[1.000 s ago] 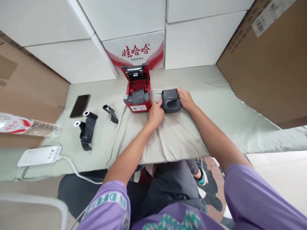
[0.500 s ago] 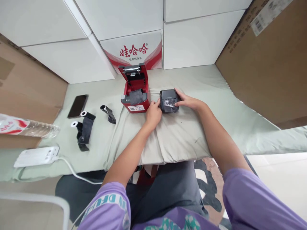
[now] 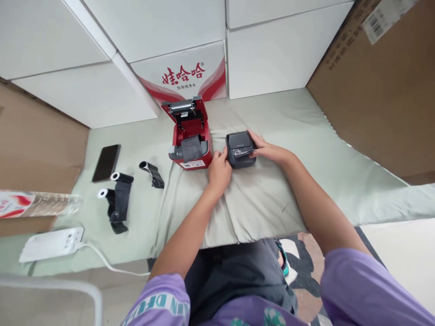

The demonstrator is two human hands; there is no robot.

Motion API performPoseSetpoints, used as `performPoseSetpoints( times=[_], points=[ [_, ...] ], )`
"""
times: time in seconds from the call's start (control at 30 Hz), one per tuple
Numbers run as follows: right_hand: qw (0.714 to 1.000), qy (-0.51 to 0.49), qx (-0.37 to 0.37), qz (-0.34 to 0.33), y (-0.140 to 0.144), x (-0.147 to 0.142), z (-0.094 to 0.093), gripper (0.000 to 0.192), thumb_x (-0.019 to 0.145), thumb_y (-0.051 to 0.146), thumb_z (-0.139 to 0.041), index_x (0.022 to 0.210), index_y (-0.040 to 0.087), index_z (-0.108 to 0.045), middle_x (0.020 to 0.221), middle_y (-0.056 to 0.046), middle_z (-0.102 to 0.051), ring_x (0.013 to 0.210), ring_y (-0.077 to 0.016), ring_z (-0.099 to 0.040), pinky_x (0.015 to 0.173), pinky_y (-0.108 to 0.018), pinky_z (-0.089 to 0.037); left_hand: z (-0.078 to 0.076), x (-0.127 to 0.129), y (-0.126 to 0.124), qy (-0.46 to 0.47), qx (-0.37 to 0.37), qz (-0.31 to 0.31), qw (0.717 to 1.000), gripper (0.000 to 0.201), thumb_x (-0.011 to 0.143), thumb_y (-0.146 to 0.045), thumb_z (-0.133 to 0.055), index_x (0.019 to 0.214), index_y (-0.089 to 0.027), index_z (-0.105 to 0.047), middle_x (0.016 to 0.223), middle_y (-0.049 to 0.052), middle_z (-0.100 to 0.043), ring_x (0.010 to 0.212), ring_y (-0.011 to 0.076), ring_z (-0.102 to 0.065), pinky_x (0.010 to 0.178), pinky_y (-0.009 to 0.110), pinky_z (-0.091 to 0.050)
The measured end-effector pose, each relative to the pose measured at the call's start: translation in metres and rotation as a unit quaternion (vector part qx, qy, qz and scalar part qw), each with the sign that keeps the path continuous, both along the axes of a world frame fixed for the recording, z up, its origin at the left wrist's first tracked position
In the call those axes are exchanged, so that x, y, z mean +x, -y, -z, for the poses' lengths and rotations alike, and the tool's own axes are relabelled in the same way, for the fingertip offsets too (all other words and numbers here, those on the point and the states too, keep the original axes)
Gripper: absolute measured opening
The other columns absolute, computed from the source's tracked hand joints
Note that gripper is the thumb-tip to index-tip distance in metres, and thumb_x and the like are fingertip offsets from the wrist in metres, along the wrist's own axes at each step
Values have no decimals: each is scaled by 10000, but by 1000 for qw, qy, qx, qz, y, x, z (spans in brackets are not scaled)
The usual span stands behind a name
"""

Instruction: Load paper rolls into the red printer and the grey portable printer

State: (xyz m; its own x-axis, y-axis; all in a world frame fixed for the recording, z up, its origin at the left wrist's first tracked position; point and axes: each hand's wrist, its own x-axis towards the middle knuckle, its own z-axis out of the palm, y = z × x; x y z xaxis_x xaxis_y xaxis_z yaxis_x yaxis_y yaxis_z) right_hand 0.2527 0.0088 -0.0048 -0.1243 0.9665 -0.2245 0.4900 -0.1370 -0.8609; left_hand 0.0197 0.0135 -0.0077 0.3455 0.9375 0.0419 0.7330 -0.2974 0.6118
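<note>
A small black printer stands on the cloth-covered surface, its lid down, a dark strip coming out of its front. My left hand holds its left side, fingers bent against it. On the other side, my right hand has its fingers behind the right edge and its thumb at the strip's end; whether the thumb pinches the strip, I cannot tell. Just left of the hands is a red label printer with its lid raised and a dark strip draped over its front.
To the left lie dark ribbon rolls, a single roll, a phone, a white power bank with a cable, and a water bottle. White boxes line the back; a large cardboard box stands right.
The strip, which lay down over the black printer's front, now stands out from it, lifted near my right thumb. My left hand stays at the printer's side. The camera view has shifted slightly.
</note>
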Motion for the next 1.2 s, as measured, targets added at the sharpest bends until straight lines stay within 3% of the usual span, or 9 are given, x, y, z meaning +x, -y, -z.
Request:
performPoseSetpoints(
  times=[0.23, 0.47, 0.73, 1.07, 1.2],
  points=[
    [1000, 12, 15, 0, -1, -3, 7, 1182, 684, 341, -664, 1697, 310, -56, 1775, -18, -110, 1643, -411, -24, 1335, -597, 21, 0, 2, 1, -19, 0, -7, 1000, 641, 941, -93, -397, 1554, -206, -544, 1222, 121, -651, 1084, 230, -671, 896, 270, -509],
    [999, 41, 27, 10, -6, -1, 19, 1225, 658, 345, -682, 1703, 305, -43, 1777, -19, -92, 1640, -419, 10, 1328, -612, 41, 5, 0, 0, 23, 2, -9, 1000, 619, 932, -83, -412, 1512, -209, -588, 1262, 113, -663, 1124, 234, -658, 976, 288, -509],
    [999, 12, 45, 2, -7, 5, 21, 1142, 682, 325, -681, 1682, 425, -137, 1754, 49, -189, 1636, -410, -67, 1326, -651, -19, 8, -1, -1, 47, 7, -4, 999, 611, 931, -82, -414, 1507, -185, -590, 1229, 127, -670, 1111, 244, -664, 993, 307, -506],
    [999, -31, 27, 25, -2, -2, 6, 1185, 641, 333, -738, 1693, 346, -193, 1757, 24, -221, 1643, -371, -108, 1355, -535, -25, 10, -1, -3, 70, 25, 6, 997, 595, 923, -76, -416, 1480, -165, -604, 1298, 137, -674, 1190, 276, -652, 1074, 376, -510],
    [998, -51, 32, 25, -1, -2, 5, 1166, 642, 340, -743, 1683, 382, -219, 1755, 62, -239, 1648, -346, -130, 1361, -508, -49, 14, -1, -6, 111, 34, 8, 993, 579, 906, -63, -434, 1445, -156, -622, 1329, 139, -669, 1194, 277, -649, 1101, 401, -505]
  ],
)
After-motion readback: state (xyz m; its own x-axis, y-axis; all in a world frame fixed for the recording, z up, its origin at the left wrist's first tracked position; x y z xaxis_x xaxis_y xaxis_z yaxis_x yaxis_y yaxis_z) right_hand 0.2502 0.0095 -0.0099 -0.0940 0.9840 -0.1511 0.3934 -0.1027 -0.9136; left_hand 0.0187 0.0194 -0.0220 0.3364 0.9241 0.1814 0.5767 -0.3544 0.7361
